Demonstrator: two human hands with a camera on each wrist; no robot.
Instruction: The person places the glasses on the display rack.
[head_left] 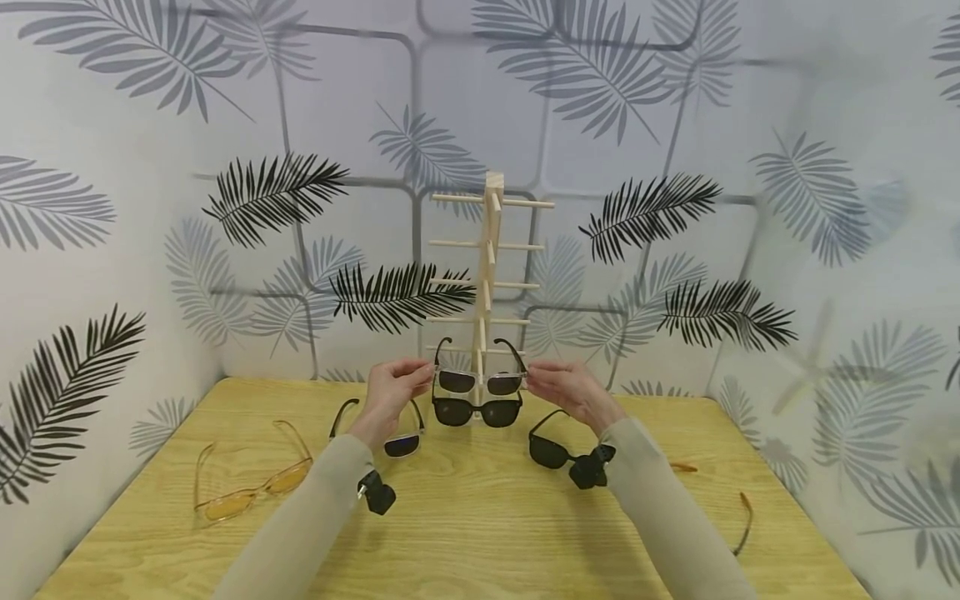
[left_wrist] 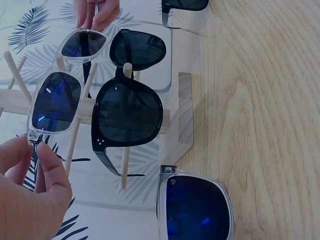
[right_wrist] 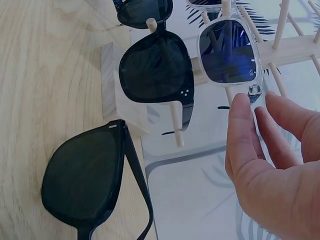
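Observation:
Clear-framed sunglasses with dark blue lenses (head_left: 457,382) (left_wrist: 56,102) (right_wrist: 227,52) are at a wooden peg stand (head_left: 492,225), just above black sunglasses (head_left: 453,412) (left_wrist: 127,114) (right_wrist: 156,67) that hang on a lower peg. My left hand (head_left: 390,396) (left_wrist: 35,195) pinches the clear frame beside one hinge, thumb and finger on either side. At the opposite hinge, my right hand (head_left: 573,392) (right_wrist: 275,150) holds the frame lightly between its fingertips. The temples point back toward the wall, and a peg shows at the bridge.
Orange-tinted glasses (head_left: 231,505) lie at the table's left. Another clear-framed pair (head_left: 402,446) sits by my left wrist, black sunglasses (head_left: 548,452) (right_wrist: 85,175) by my right. Brown-tipped temples (head_left: 745,521) show beyond my right sleeve. Bare pegs (head_left: 528,203) extend from the stand's upper part.

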